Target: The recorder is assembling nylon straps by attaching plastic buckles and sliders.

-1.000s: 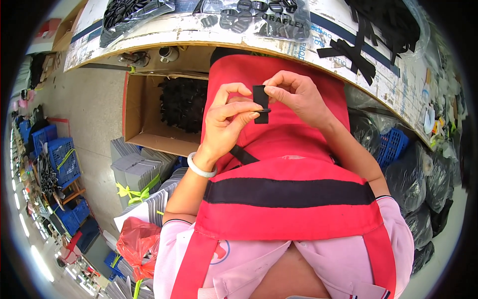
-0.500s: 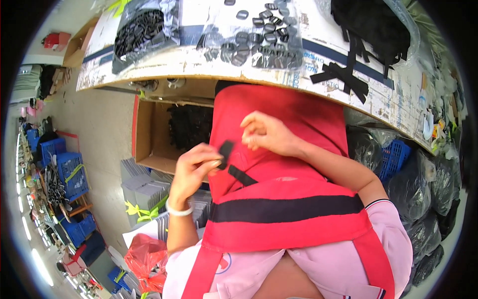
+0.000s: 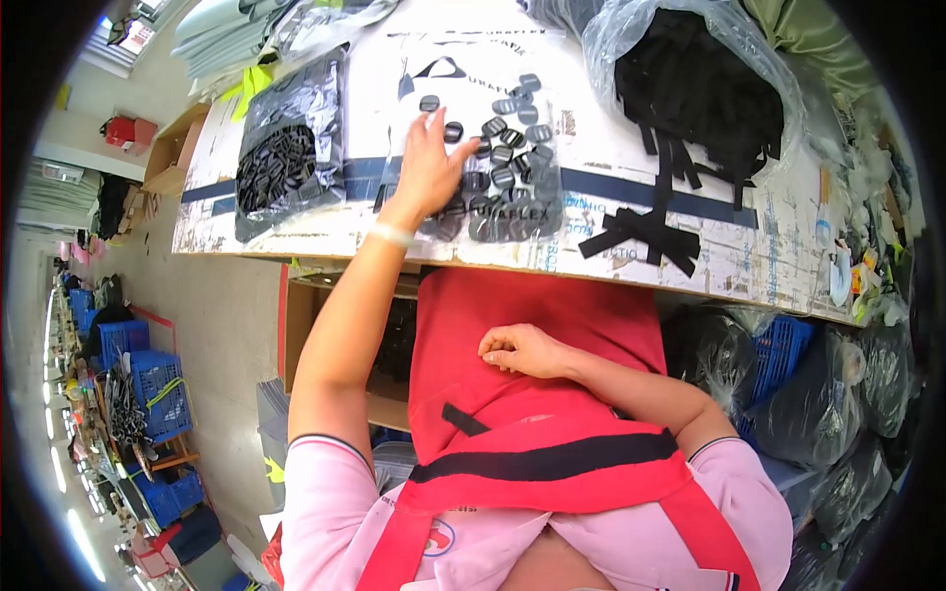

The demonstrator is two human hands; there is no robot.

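My left hand (image 3: 431,169) reaches onto the table, thumb and fingers apart, over a clear plastic bag with black plastic buckles (image 3: 505,156) lying on it. One buckle (image 3: 453,132) lies between the thumb and forefinger; nothing shows gripped. In front of the red apron (image 3: 552,300), my right hand (image 3: 527,351) is closed, fingers curled against the thumb; whatever they may hold is hidden. A short black strap (image 3: 463,421) sticks out at the apron's folded top. Beyond the buckles lies a looped piece of black webbing (image 3: 439,68).
Left on the table is a bag of small black parts (image 3: 286,163). To the right stand an open bag of black straps (image 3: 700,84) and loose strap pieces (image 3: 645,236). Under the table is a cardboard box (image 3: 301,330); a blue crate (image 3: 778,357) and dark bags (image 3: 813,404) lie right.
My left hand has moved from the apron up onto the table; the black piece it held no longer shows in it. My right hand's fingers have curled closer together. The view has tilted toward the table.
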